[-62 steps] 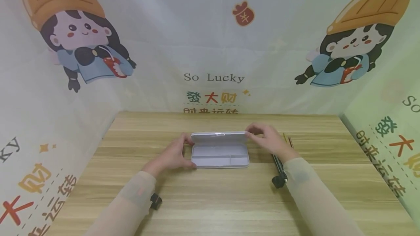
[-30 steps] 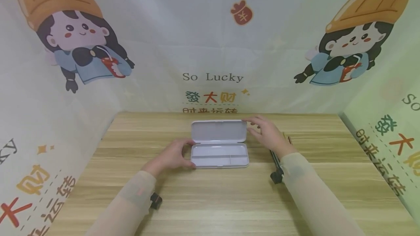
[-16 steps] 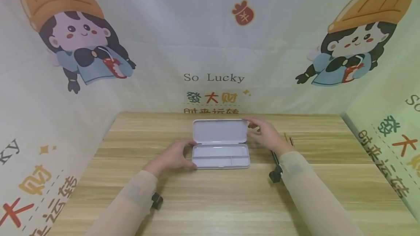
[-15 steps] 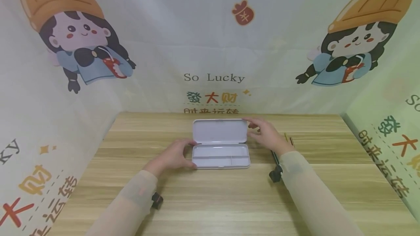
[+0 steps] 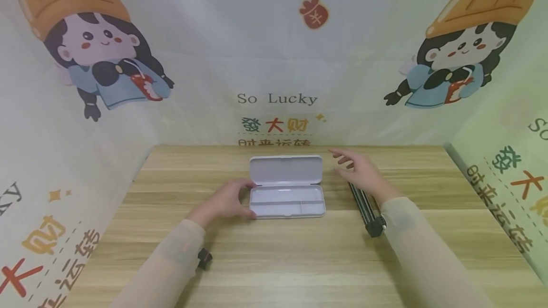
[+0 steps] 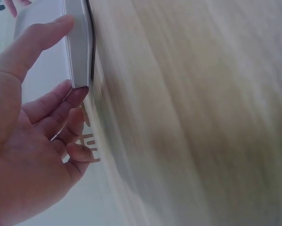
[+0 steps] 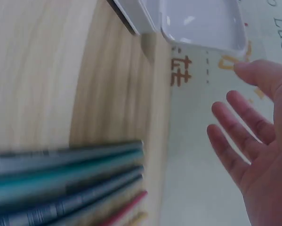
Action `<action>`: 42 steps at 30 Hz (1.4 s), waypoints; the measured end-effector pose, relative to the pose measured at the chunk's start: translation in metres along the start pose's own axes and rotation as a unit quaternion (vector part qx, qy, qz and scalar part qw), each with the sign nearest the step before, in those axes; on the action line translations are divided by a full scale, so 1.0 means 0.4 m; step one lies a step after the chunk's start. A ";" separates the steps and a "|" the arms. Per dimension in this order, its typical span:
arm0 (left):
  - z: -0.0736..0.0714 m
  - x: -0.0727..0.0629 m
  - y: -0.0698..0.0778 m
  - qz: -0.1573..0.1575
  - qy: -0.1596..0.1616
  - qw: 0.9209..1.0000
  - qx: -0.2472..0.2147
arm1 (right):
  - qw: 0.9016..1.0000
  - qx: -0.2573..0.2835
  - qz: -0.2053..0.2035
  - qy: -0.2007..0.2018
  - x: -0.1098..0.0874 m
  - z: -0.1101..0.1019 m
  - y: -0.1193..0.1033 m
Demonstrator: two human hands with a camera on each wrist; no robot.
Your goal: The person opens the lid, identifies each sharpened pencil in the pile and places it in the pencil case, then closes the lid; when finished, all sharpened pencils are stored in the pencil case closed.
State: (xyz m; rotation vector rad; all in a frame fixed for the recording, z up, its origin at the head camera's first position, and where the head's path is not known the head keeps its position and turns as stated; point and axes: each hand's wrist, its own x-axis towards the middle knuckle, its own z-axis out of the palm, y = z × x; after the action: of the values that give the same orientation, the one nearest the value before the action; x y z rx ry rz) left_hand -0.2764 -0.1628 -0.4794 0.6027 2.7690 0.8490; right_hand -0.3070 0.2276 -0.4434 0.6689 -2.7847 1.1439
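Note:
An open white pencil case (image 5: 274, 196) lies on the table, its lid (image 5: 286, 170) tipped up at the back. Its tray is split into compartments, with nothing in them. My left hand (image 5: 227, 198) grips the left end, thumb at the front edge and fingers at the back; the left wrist view has the thumb on the case's side (image 6: 79, 47). Just right of the lid, my right hand (image 5: 364, 175) hovers with fingers spread, holding nothing. In the right wrist view a gap separates those fingers (image 7: 235, 132) from the lid.
Several pens and pencils (image 7: 70, 179) lie side by side on the table below my right hand, in dark, teal, red and yellow. Small black wrist cameras (image 5: 374, 226) hang at both sleeves. A printed cloth backdrop (image 5: 214, 70) rises behind the wooden table (image 5: 278, 260).
The lid has swung up and back from half raised to wide open. My right hand has let go of its corner and moved right. The left hand keeps its grip.

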 end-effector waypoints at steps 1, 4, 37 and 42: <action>0.000 0.000 0.000 -0.003 -0.001 1.000 -0.001 | 1.000 -0.010 0.006 0.005 -0.006 -0.008 0.002; -0.002 -0.001 -0.001 0.003 -0.001 1.000 0.002 | 0.999 -0.044 0.022 0.013 -0.028 -0.035 0.007; -0.007 -0.006 0.012 0.006 0.002 1.000 0.017 | 0.980 -0.175 0.079 -0.056 -0.162 -0.018 0.056; -0.006 -0.006 0.013 0.004 0.003 1.000 0.013 | 0.976 -0.193 0.079 -0.058 -0.161 -0.017 0.054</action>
State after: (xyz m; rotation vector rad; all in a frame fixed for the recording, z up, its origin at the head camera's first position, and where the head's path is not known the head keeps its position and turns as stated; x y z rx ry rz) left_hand -0.2733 -0.1611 -0.4742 0.6174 2.7883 0.8186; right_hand -0.2585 0.2697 -0.4661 0.4957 -3.0753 0.5614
